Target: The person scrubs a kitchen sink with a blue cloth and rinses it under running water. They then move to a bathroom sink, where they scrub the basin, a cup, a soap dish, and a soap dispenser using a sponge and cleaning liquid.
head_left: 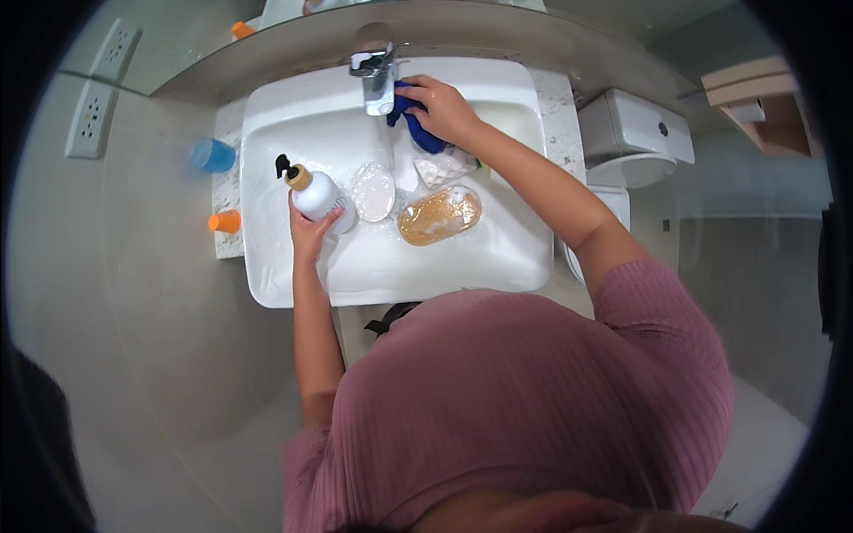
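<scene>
In the left of the white sink [267, 266], my left hand [307, 233] is wrapped round a white pump bottle [320, 197] with a wooden-look collar and a black pump, tilted up to the left. My right hand [437, 107] grips a dark blue cloth [423, 135] beside the chrome faucet [376, 80]. Some of the cloth hangs below my fingers. Between the hands lies a whitish oval dish [374, 192], wet and shiny. An amber oval tray [440, 216] with foam on it rests to its right. A white textured item [444, 166] lies under the cloth, partly covered.
On the left counter stand a blue cup [213, 155] and an orange cup [226, 221]. A mirror [498, 27] runs behind the faucet. To the right are a white toilet [635, 133] and a wall-mounted holder [755, 102]. A wall socket plate [91, 120] is at the far left.
</scene>
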Demonstrator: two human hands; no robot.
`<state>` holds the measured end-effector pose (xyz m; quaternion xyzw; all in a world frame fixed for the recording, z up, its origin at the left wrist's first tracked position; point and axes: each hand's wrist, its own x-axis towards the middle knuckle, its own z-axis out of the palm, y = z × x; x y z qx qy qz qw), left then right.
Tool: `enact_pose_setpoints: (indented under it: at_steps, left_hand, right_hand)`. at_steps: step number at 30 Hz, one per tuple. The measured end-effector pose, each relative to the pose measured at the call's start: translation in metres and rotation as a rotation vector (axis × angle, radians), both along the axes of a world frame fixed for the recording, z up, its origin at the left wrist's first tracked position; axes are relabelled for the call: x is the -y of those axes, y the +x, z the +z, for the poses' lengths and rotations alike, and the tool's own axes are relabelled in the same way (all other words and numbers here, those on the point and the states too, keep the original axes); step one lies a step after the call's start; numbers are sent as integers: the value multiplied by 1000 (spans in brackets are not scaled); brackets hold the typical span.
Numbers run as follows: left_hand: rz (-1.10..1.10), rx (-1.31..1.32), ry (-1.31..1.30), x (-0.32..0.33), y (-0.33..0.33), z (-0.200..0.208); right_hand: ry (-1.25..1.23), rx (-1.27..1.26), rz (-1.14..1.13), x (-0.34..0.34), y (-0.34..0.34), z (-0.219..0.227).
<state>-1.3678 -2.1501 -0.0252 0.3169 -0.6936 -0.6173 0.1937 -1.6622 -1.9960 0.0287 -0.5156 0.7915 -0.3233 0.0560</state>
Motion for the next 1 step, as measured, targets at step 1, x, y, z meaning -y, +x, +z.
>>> enact_pose_setpoints:
  at_steps: [1]
  left_hand:
    - [4, 20, -31, 1, 0, -1]
  right_hand:
    - [-21, 10, -55, 0, 12, 9]
